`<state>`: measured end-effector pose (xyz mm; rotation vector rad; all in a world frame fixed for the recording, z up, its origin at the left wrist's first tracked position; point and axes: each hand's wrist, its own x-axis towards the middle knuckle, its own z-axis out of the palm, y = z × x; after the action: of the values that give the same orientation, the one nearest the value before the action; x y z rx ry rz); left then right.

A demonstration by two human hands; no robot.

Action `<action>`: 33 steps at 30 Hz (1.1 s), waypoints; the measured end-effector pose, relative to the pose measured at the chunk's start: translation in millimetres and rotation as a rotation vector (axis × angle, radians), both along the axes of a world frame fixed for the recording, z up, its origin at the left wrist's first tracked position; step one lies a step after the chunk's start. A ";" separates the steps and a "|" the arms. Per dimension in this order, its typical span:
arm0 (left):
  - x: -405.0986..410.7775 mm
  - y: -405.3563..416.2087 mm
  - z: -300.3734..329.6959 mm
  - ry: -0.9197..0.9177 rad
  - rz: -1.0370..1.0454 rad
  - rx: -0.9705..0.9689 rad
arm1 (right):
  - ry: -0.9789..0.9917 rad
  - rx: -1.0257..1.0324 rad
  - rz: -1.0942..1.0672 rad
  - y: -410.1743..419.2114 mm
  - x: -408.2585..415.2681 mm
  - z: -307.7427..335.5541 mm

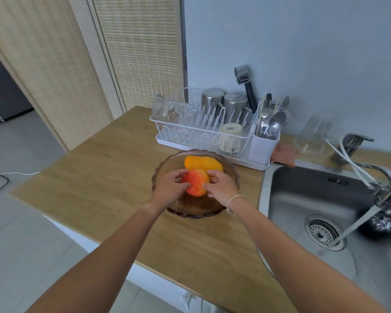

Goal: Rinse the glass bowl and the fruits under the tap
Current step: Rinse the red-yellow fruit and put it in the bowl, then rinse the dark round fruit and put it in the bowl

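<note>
A brownish glass bowl with a scalloped rim stands on the wooden counter, left of the sink. Inside it lie a yellow-orange fruit at the back and a red-orange fruit in front. My left hand and my right hand both grip the red-orange fruit from either side, over the bowl. The tap at the right is running, a stream of water falling toward the drain.
A white dish rack with steel cups, a mug and cutlery stands behind the bowl. The steel sink lies to the right, with a dark object in it. A clear jar and a pink cloth sit behind the sink.
</note>
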<state>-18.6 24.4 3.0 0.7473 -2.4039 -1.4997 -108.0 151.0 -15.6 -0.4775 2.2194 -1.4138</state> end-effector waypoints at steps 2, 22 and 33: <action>-1.7 3.9 5.0 0.035 0.022 -0.093 | 0.008 -0.020 -0.017 5.3 -0.4 2.6; -93.4 248.6 -17.3 0.000 -0.500 0.039 | -0.082 -0.228 -0.625 297.3 -19.4 -23.6; -136.2 380.8 -80.2 -0.238 -0.550 0.340 | -0.202 -0.110 -0.882 414.0 -68.0 -71.0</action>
<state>-154.9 405.2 -77.2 0.3391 -2.7106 -2.1782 -176.0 565.0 -86.5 0.6846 2.2694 -1.8790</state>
